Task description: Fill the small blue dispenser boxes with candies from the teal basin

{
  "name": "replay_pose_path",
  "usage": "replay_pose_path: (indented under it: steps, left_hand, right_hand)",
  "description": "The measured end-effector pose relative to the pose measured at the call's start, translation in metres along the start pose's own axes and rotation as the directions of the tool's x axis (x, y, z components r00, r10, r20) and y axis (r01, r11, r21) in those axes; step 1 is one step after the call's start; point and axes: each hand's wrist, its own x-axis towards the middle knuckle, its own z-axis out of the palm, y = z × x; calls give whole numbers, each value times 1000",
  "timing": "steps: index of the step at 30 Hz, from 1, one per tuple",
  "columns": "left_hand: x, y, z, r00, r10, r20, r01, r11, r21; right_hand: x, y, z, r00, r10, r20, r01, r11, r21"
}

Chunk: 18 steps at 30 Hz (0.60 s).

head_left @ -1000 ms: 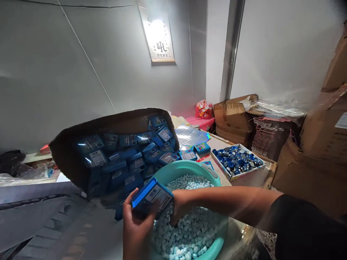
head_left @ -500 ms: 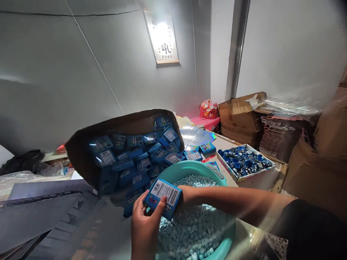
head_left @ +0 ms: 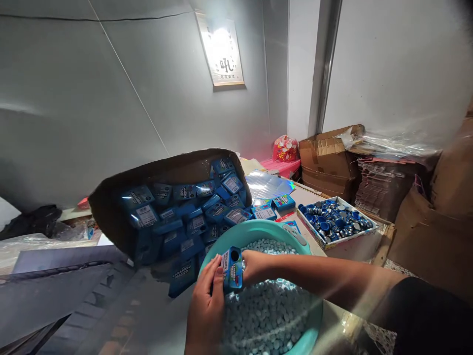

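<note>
My left hand (head_left: 209, 293) is closed around a small blue candy box (head_left: 232, 268) marked "Caramelo Macizo". The box is tilted on its side above a teal basin (head_left: 254, 226). My right hand (head_left: 255, 268) is curled against the far end of the box, with a few pale candies showing at its fingers; most of the fingertips are hidden. Pale blue round candies (head_left: 269, 310) fill the basin below both hands. Behind it, a cardboard box (head_left: 170, 170) lies on its side, full of similar blue candy boxes (head_left: 218, 212), some spilling onto the table.
Right of the basin stands a shallow tray (head_left: 325, 242) of blue and silver caps (head_left: 338, 219). A shiny sheet (head_left: 268, 183) lies behind it. Cardboard cartons (head_left: 328, 158) and stacked flat card (head_left: 380, 185) line the right side. Grey panels (head_left: 62, 291) are at the left.
My left hand has turned the candy box from its label side toward its front and moved slightly right. My right hand has risen from behind the box to its far end, with candies showing.
</note>
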Motion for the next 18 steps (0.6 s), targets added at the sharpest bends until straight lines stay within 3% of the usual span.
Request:
replay_pose_path:
  steps: [4, 6, 10, 14, 18]
  left_hand:
    - [-1, 3, -2, 991, 60, 121, -59, 998, -11]
    - [-3, 8, -2, 991, 27, 133, -28, 1000, 1]
    - [-6, 20, -2, 987, -153, 44, 156, 987, -49]
    - [-9, 29, -5, 990, -122, -70, 111, 983, -143]
    - [-9, 27, -7, 983, -142, -116, 121, 978, -169]
  right_hand:
    - [0, 1, -3, 1000, 20, 15, -21, 998, 54]
    - [0, 1, -4, 999, 15, 41, -20, 994, 110]
    - [-1, 0, -2, 998, 20, 61, -28, 992, 124]
    - [-1, -5, -1, 998, 41, 44, -46, 989, 141]
    - [-2, -10, -5, 998, 56, -9, -51, 959, 280]
